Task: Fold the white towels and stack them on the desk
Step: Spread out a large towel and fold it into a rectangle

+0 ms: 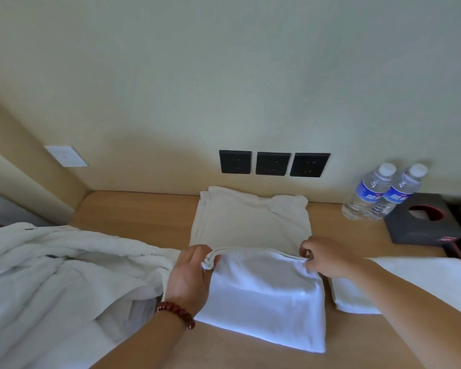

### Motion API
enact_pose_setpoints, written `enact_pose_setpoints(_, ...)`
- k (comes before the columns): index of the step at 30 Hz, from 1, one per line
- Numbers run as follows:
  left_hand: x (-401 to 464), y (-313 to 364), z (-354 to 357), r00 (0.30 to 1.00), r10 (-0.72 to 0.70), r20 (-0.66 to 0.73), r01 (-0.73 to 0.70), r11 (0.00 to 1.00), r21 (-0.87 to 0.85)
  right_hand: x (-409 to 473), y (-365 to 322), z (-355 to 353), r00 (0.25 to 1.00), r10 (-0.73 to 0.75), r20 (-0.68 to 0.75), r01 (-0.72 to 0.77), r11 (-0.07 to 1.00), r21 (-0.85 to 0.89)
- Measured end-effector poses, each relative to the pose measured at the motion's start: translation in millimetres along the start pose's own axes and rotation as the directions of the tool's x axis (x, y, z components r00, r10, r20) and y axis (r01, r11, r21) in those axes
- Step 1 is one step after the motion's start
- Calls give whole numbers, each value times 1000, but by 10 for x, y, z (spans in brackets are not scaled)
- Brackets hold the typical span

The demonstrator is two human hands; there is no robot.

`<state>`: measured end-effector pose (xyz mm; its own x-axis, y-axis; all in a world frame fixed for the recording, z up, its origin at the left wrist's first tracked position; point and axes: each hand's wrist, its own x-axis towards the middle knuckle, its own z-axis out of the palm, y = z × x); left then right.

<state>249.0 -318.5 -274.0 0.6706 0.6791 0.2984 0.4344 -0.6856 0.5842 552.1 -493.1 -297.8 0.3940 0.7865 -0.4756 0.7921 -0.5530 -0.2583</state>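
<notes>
- The towel (250, 262) in hand is lying flat on the wooden desk (144, 211), mid-fold, with its near part doubled up toward the middle and its far part reaching back toward the wall under the three black sockets (274, 163).
- The left hand (190, 278) is pinching the left corner of the folded edge, fingers and thumb curled round a bunched bit of cloth; a red bead bracelet (177, 312) is sitting on that wrist.
- The right hand (322, 258) is gripping the right corner of the same edge, fingers curled onto the hem.
- So both corners are being held level, and the fold looks to be in progress rather than finished: the far half is lying single and a touch rumpled at its back right corner.
- A folded towel (410, 283) is already lying flat to the right, just beside the one being worked, partly under the right forearm; that looks like the start of the stack.
- A heap of unfolded white towels (51, 275) is waiting on the left, touching the left hand's side.
- Two water bottles (383, 193) and a dark tissue box (423, 219) are standing at the back right, well clear of the fold.
- Next move, as I judge it: carrying both corners together toward the far edge, keeping them even, then smoothing flat before lifting it onto the folded one.
</notes>
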Motion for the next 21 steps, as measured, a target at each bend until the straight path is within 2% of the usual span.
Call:
enact_pose_setpoints(2,-47,29,-79,997,52,51,-52,999,-5,-151,-19,-37,999,-25,-30,25,1000,13)
enact_pose_setpoints(5,-153,-11,-207,989,72,129,-77,996,35,-458,-90,-98,997,-37,-67,48,985,164)
enact_pose_setpoints(7,-295,-59,-351,981,-25,192,15,998,55,-743,-167,-155,996,3,-84,19,963,268)
enact_pose_setpoints(9,-416,-220,-436,960,-140,243,126,989,71,-1077,-256,-166,997,12,-71,10,953,301)
enact_pose_setpoints(10,-403,-176,-458,954,-79,289,86,996,-9,-1262,-302,-147,999,6,-52,9,961,277)
enact_pose_setpoints(11,-403,-113,-485,931,120,346,-36,971,-238,-1435,-336,-101,999,2,-44,9,969,247)
enact_pose_setpoints(12,-473,-58,-470,846,385,368,-168,849,-502,-1610,-381,-54,999,9,-33,-1,974,229)
enact_pose_setpoints(13,-561,-112,-500,794,523,309,-191,698,-690,-1766,-416,26,1000,13,-27,-6,976,218)
enact_pose_setpoints(14,-688,-149,-525,755,572,320,-206,670,-713,-1915,-460,112,1000,15,-5,-14,976,219)
enact_pose_setpoints(15,-765,-185,-618,819,410,401,-227,874,-430,-2049,-505,215,1000,10,20,-14,976,217)
enact_pose_setpoints(16,-911,-212,-676,806,334,489,-298,942,-153,-2175,-570,315,998,18,61,-31,975,221)
enact_pose_setpoints(17,-1073,-290,-759,830,153,536,-216,975,57,-2282,-610,460,995,14,99,-36,974,224)
enact_pose_setpoints(18,-1200,-276,-872,827,7,563,-146,968,202,-2387,-670,563,989,2,147,-33,977,211)
enact_pose_setpoints(19,-1271,-227,-898,753,-76,653,-77,976,203,-2458,-714,680,987,-27,160,-3,982,187)
enact_pose_setpoints(20,-1298,-117,-879,673,-114,731,-91,968,235,-2535,-812,742,981,-29,194,-2,988,157)
enact_pose_setpoints(21,-1355,-53,-923,626,-112,771,-117,965,235,-2565,-877,821,973,-66,219,38,991,130)
